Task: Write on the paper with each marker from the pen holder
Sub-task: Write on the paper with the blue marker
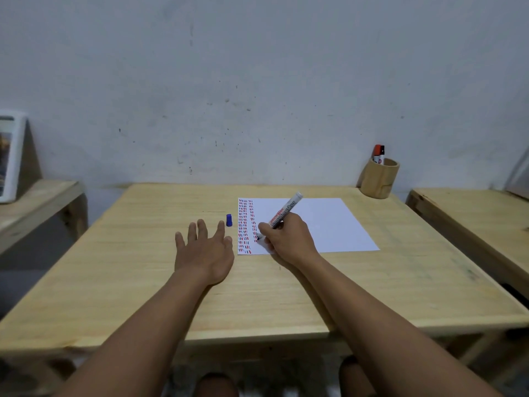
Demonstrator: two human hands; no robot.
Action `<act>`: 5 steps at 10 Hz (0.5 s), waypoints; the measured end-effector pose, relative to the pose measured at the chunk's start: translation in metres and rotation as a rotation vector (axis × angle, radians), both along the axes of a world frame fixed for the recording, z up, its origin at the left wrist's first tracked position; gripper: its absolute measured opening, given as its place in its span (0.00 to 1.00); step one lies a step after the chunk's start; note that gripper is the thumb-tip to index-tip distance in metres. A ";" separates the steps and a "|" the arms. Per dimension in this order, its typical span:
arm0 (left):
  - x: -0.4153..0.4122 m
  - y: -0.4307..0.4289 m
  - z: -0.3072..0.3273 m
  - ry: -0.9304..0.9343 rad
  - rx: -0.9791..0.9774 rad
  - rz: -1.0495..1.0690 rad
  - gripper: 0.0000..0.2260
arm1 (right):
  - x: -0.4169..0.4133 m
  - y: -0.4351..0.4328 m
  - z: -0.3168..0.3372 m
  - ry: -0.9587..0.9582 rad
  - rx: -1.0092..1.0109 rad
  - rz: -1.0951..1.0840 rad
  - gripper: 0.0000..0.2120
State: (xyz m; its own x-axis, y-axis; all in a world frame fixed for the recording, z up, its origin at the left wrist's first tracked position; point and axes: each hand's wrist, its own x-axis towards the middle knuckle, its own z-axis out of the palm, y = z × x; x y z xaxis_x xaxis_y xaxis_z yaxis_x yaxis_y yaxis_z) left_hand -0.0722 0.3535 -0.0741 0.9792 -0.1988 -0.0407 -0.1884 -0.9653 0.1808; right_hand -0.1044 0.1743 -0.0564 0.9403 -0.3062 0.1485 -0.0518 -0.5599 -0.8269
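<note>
Right hand (286, 239) grips a white marker (286, 211) in a writing hold, fingers wrapped round the lower barrel, tip down on the left part of the paper (323, 224). Barrel tilts up and away to the right, black print along it (tip itself mostly hidden by the fingers, colour hard to tell). Hand heel rests on the near left corner of the sheet.

Paper lies flat on the wooden table (143, 282), right of centre. Left strip of the sheet carries columns of short dashes (244, 224) in red, blue and black; the rest is blank.

Left hand (204, 250) lies palm down on the table just left of the paper, fingers spread and loose, holding nothing. Blue cap (229, 220) sits on the table just beyond the left fingertips, close to the paper's left edge, not touched.

Wooden pen holder (379, 179) stands at the far right of the table near the wall, well apart from the paper, with two markers (379, 154) upright in it, one red-capped, one black-capped.
</note>
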 end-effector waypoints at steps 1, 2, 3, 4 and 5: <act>-0.001 0.000 0.000 0.009 -0.007 0.001 0.26 | 0.000 -0.001 0.001 0.012 -0.013 0.009 0.13; -0.001 -0.001 0.001 0.009 -0.016 0.003 0.26 | 0.000 -0.001 0.001 0.017 -0.008 0.003 0.12; 0.000 0.000 0.000 0.014 -0.043 0.017 0.26 | 0.001 -0.003 0.001 0.001 0.057 -0.041 0.11; 0.002 -0.003 0.002 -0.043 -0.114 0.060 0.25 | 0.001 -0.006 0.001 -0.021 0.152 -0.069 0.11; 0.008 -0.007 0.012 -0.179 -0.280 0.125 0.23 | 0.003 -0.008 0.000 -0.032 0.236 -0.081 0.12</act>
